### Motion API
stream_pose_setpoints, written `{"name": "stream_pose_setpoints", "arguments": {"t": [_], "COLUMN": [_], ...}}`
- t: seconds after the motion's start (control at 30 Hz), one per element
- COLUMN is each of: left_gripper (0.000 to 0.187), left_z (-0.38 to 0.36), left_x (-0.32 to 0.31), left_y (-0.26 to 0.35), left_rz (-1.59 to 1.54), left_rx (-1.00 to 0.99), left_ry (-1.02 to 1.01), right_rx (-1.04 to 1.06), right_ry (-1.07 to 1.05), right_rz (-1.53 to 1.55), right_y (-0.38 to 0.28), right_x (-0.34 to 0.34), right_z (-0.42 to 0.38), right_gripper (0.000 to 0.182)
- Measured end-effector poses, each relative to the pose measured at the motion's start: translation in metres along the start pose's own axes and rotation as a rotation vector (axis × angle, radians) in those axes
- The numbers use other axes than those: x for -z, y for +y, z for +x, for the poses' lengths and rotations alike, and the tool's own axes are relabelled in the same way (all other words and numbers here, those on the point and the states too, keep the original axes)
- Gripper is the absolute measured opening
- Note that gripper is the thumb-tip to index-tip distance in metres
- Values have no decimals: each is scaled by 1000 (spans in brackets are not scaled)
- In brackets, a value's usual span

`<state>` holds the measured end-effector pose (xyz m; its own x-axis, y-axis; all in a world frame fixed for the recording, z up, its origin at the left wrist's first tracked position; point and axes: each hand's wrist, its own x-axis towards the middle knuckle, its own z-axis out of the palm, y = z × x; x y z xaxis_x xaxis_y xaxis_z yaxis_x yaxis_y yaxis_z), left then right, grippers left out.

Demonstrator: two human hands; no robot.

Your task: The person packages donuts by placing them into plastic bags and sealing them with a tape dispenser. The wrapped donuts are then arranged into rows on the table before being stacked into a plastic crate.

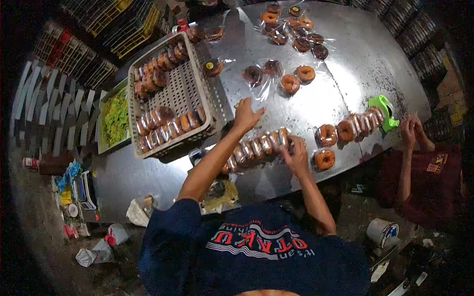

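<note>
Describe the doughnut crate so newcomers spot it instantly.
At the metal table, find the left hand. Left of it sits a pale plastic crate holding wrapped doughnuts. Its perforated floor sets it apart from the adjoining green-filled tray.

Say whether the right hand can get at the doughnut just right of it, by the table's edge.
Probably yes: the doughnut sits beside the right hand with only tabletop showing between, though that hand is at the end of the wrapped row.
</note>
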<state>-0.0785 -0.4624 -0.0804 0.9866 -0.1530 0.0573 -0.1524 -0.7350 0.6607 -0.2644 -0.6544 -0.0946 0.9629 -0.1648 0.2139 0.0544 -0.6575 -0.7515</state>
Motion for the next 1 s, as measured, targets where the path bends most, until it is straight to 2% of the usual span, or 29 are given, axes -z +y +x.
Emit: {"name": "stream_pose_setpoints", "arguments": {"t": [0.03,0.1,0.13,0.17,0.23,0.33,0.43,0.47,0.57,0.6,0.63,0.67,0.7,0.73,0.8,0.87,0.9,0.93,0.97,1.0], "left_gripper": [67,68,58,48,43,50,59,78,90,95,92,93,92,92,92,90,90,72,64,56], "left_z": [21,55,68,78,102,98,93,104,136,161,161,181,192,196,194,181,170,145,135,127], "left_x": [-12,-30,-41,-52,-66,-38,-31,-34,-31,-59,-52,-71,-87,-91,-86,-76,-66,-37,-28,-18], "left_y": [4,6,-3,-11,-31,-25,-29,-32,-16,-45,-31,-62,-68,-61,-37,-26,-18,16,10,2], "left_rz": [121,353,434,421,453,98,66,120,55,125,150,69,22,-25,-40,-237,-334,-367,-510,-650], "left_rx": [10,107,138,128,144,231,170,258,590,576,579,513,494,474,539,458,420,405,337,267], "left_ry": [63,5,-22,37,21,-70,145,119,54,71,58,19,39,57,223,246,263,291,230,166], "right_rx": [17,-13,-22,-28,-68,-145,-219,-157,18,37,4,-28,-60,-88,-247,-437,-453,-465,-475,-389], "right_ry": [31,-24,-23,-21,-9,3,-62,-56,-22,-35,-48,-54,-56,-50,-96,-157,-124,-95,-66,-50], "right_rz": [-16,8,16,23,62,163,217,186,62,21,58,94,134,155,291,399,400,400,400,396], "right_y": [-16,-16,-14,-11,-8,-14,-26,-31,-48,-54,-58,-59,-61,-64,-50,-26,-26,-29,-29,-23], "right_x": [6,13,16,19,25,31,32,31,34,39,44,49,54,62,70,71,73,75,77,73], "right_z": [3,6,6,7,8,8,13,15,24,22,15,9,4,-2,-22,-34,-33,-27,-20,-13], "right_gripper": [43,45,47,49,50,46,46,46,46,40,40,40,40,43,41,37,37,38,38,41]}}
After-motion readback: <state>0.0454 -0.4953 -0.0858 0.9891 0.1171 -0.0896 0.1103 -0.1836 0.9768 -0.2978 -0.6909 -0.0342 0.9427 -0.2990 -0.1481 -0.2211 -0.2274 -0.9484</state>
